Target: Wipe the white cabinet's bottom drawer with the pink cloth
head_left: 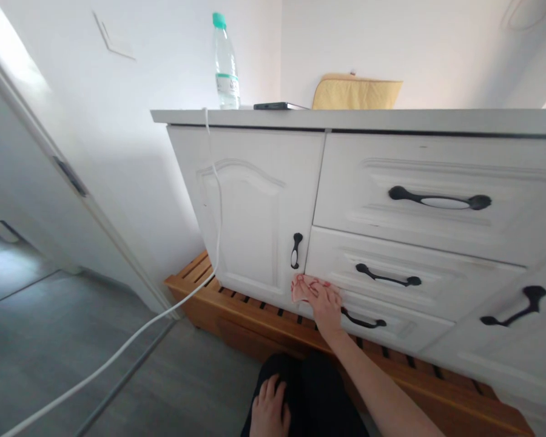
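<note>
The pink cloth [299, 291] lies low against the white cabinet [250, 212] under the right hand [326, 304], whose fingers grip its bunched folds. It looks light, soft and hard to damage, best held by its gathered middle. The door handle [295, 255] sits between eleven and twelve o'clock from it, the lowest drawer handle [364, 323] at four; at seven, the left hand [270, 408] rests, fingers loosely open, on a dark-clothed leg [278, 364].

the person's right hand [324, 300] holds a patterned pink cloth [299, 289] against the white cabinet [250, 218], low on its front. the left hand [269, 408] rests on a dark-clothed leg [279, 365] before the cabinet. a slatted wooden bench [250, 331] lies beneath the cabinet; on the cabinet's top are a green-capped bottle [226, 67] and a flat dark device [272, 106], and a white cable [219, 212] hangs down the cabinet's front.
</note>
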The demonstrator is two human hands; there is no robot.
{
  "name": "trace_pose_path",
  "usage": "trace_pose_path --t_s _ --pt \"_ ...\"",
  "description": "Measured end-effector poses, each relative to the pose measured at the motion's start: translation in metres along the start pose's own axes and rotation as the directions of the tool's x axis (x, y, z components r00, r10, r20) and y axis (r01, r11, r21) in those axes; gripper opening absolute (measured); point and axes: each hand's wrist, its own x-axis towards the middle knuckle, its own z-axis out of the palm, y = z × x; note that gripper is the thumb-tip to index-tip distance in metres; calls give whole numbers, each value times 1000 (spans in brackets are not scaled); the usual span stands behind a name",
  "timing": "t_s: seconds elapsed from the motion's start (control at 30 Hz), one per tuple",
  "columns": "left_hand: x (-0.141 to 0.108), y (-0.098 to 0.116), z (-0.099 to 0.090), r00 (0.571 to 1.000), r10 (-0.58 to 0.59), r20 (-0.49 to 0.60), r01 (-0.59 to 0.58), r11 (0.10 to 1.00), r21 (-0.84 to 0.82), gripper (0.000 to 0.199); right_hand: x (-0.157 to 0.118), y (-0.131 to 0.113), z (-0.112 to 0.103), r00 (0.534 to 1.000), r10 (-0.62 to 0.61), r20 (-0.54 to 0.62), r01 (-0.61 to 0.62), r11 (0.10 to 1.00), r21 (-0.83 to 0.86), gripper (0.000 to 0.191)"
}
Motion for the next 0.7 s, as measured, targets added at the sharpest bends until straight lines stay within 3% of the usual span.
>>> trace_pose_path --t_s 0.1,0.2,0.3,0.43,0.6,0.7 --pt "2 -2 1 1000 13 -15 -13 1000 12 55 -11 2 15 988 -145 56 142 988 52 56" --pt "7 -2 2 999 -10 40 8 998 69 57 -28 5 24 966 -236 109 227 969 95 36" --pt "12 -2 3 994 -12 110 2 996 90 59 -44 0 25 972 -200 127 189 978 93 17" --pt "17 -1 3 991 -44 129 30 994 104 62 -47 -6 5 985 -139 105 129 987 98 15" --pt "19 3 2 992 -49 120 30 988 154 62 -35 18 -22 995 -10 -104 13 1000 23 41" --pt "19 3 2 991 -45 129 23 986 166 62 -35 28 -13 998 -59 -39 60 998 29 24"
